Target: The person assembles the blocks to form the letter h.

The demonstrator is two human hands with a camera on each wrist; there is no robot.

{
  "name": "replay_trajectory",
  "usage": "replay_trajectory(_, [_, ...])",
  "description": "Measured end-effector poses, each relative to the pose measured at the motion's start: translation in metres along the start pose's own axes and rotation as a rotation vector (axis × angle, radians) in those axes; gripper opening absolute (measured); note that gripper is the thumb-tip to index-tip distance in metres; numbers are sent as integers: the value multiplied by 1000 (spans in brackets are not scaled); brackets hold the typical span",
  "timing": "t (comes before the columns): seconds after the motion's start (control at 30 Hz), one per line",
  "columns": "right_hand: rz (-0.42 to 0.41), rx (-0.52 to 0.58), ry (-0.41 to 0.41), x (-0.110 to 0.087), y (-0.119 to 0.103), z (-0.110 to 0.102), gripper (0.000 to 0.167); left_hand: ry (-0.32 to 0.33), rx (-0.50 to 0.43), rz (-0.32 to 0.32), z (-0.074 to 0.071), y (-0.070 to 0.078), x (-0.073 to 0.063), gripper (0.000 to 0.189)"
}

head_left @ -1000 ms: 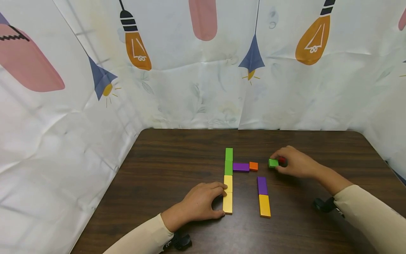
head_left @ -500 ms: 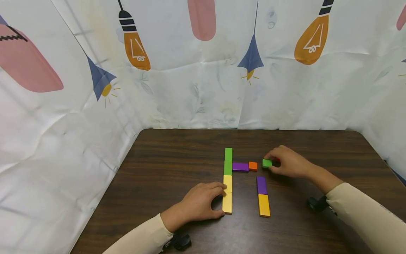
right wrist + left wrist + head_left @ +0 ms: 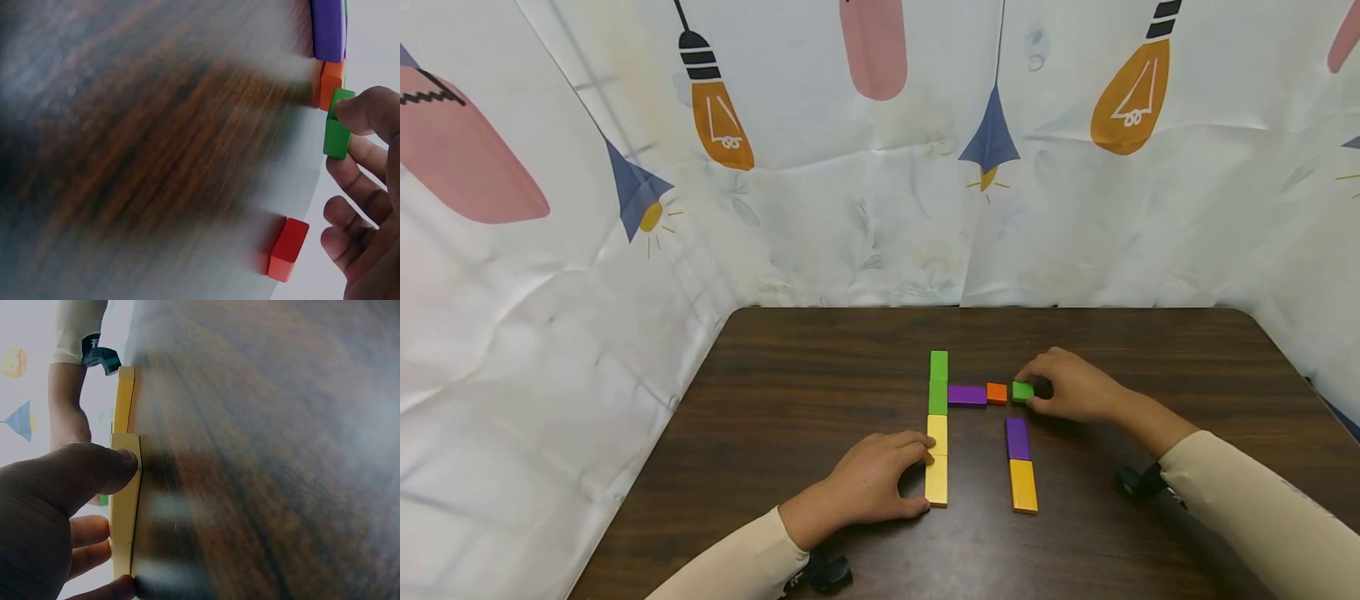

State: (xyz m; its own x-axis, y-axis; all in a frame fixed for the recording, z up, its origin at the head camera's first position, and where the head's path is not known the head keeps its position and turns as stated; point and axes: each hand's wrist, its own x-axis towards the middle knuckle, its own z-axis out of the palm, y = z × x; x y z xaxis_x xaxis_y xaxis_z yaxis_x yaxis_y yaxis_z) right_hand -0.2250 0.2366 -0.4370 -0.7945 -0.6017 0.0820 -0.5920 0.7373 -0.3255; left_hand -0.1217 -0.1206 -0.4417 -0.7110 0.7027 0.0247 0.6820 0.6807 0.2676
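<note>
My right hand [image 3: 1075, 386] pinches a small green block [image 3: 1022, 392] between thumb and fingers, low at the table, just right of a small orange block [image 3: 997, 393]. A narrow gap separates these two in the head view. A purple block [image 3: 967, 397] joins the orange block to a straight column of two green blocks [image 3: 938, 382] and two pale yellow blocks [image 3: 936, 479]. My left hand [image 3: 868, 479] rests along that column's left side, thumb and fingertips touching the yellow blocks. In the left wrist view the thumb [image 3: 106, 467] lies against a yellow block's end.
Nearer me, a purple block [image 3: 1018, 438] and a deeper yellow block [image 3: 1023, 486] form a separate short column. A red block [image 3: 288, 249] lies on the table by my right hand, hidden in the head view. A patterned curtain [image 3: 880, 233] stands behind the dark wooden table [image 3: 790, 375].
My right hand has carried the green block leftward, closer to the orange block. The left hand and the other arranged blocks have stayed in place.
</note>
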Motion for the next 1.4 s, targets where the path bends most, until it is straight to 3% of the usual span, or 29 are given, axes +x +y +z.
replay_trajectory(1.07, [-22,6,-5,5,-3,8,30,10,3,7,2,-1,0,44])
replay_trajectory(1.4, [33,14,-14,2,0,0,38,6,2,2,2,-2,-1,44])
